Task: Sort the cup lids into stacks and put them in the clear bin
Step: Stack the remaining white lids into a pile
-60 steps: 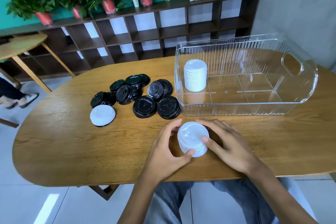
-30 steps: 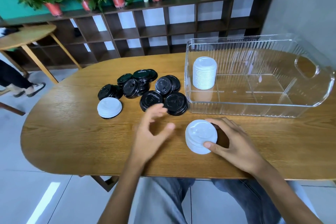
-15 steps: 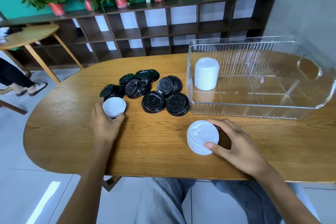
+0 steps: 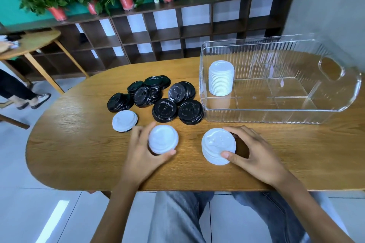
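Left hand (image 4: 142, 154) has just fetched a white lid (image 4: 163, 142) toward the stack (image 4: 218, 146) the right hand (image 4: 254, 154) steadies, ready for stacking.

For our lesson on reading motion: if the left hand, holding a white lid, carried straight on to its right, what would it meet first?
Probably the short white stack under the right hand; the left hand holds its lid apart from it, though height is unclear.

One head-worn wide-angle view looks forward and down, close over the wooden table (image 4: 79, 154).
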Tool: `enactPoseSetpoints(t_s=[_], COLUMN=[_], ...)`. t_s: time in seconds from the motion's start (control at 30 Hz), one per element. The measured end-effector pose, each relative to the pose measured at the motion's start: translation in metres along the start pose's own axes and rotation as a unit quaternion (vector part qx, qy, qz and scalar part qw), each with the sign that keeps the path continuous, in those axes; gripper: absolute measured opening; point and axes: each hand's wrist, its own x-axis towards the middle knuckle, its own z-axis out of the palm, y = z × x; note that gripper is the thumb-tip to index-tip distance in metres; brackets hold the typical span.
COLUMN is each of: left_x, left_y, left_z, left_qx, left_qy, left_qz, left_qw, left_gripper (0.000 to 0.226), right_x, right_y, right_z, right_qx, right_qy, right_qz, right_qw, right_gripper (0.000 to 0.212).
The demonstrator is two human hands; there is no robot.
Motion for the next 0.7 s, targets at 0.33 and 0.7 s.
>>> enactPoseSetpoints(t_s=[0.33,0.7], left_x=[-0.003,-0.009], left_y=[0.0,0.002], left_z=[-0.006,-0.006], left_qx=[0.062,-0.03], left_qy=[-0.119,-0.064], left_qz=[0.058,0.025], left_qw=[0.989,0.997], left_gripper=[0.086,0.08], right_x=[0.0,-0.001], right_y=[0.0,-0.002], right_z=[0.0,-0.001], right_qx=[-0.001,0.004], right_qy=[-0.001,0.001], right_qz=[0.005,0.006], right_qw=[1.0,1.0], right_gripper=[0.068,0.068])
